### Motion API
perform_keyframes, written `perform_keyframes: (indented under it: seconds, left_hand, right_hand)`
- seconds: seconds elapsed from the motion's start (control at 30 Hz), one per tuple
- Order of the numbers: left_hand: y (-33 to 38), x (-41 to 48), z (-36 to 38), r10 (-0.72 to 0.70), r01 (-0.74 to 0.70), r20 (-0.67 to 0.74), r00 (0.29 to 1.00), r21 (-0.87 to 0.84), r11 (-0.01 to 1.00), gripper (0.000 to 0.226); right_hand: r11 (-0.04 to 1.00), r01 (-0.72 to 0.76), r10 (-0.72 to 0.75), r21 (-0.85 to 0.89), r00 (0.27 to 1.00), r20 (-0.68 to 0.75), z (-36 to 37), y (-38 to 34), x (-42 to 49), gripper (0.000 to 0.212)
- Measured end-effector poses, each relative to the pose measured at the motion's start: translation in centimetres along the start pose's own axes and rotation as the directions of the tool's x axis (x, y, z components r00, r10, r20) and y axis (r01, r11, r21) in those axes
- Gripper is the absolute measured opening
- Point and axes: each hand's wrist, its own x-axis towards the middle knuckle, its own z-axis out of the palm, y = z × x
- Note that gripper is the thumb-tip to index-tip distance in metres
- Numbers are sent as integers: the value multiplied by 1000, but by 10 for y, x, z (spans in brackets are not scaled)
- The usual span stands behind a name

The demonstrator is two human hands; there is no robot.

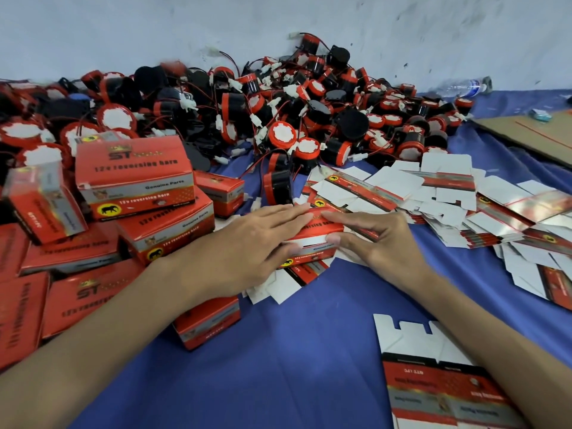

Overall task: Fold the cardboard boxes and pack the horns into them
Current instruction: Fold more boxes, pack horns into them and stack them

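Surface: blue cloth (pixel 278 366) against pale wall (pixel 154 32)
Landmark: small red box (pixel 312 239), mid-cloth, atop flat carton blanks (pixel 433 196)
Left hand (pixel 247 243): fingers straight, together, laid flat over box; thumb at near side
Right hand (pixel 377 239): fingers and thumb pinching box's right end
Horns (pixel 278 103): heaped beyond box
Folded boxes (pixel 133 181): stacked left of box

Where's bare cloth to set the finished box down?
Bare blue cloth lies between the forearms, bordered by the packed boxes left and a flat blank right. The horn pile and scattered blanks crowd the far side, beyond the box under both hands.
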Motion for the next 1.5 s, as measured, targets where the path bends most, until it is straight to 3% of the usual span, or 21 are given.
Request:
perform_keyframes:
  seconds: [0.13,0.33,0.43,0.57,0.73,0.9,1.07,1.2,1.37,1.5]
  left_hand:
    - [1,1,-4,56,-63,80,995,74,995,54]
    - [-1,1,-3,96,-118,151,984,149,982,57]
    - [-2,4,-5,96,-107,149,984,64,992,56]
    - [-2,0,-4,-6,23,70,998,-239,971,58]
    - [-4,-1,-1,-131,140,55,990,-221,965,65]
    - [-3,1,-3,-144,140,17,989,-365,920,64]
    - [-7,7,-14,-208,272,175,962,-611,744,71]
    - [-6,19,-14,-229,363,282,932,-706,608,77]
    - [-2,24,-14,-316,456,358,879,-826,331,79]
    - [-4,23,-14,-353,493,418,837,-856,155,65]
  right_hand:
    - [998,4,-7,-62,998,-55,4,-2,-2,39]
    - [954,-129,141,271,990,-23,5,-2,1,31]
    - [911,-167,180,378,984,1,7,-3,3,26]
    - [889,-182,177,420,983,51,6,-3,5,23]
    - [809,-226,222,542,972,74,7,-3,6,19]
    - [775,-221,223,592,972,71,10,-7,8,15]
    - [925,-98,96,368,995,25,17,-11,4,16]
    - [931,-82,76,356,997,30,17,-11,5,15]
    - [925,-72,66,372,997,29,15,-12,6,17]
    - [939,-23,29,343,1000,-12,15,-6,8,17]
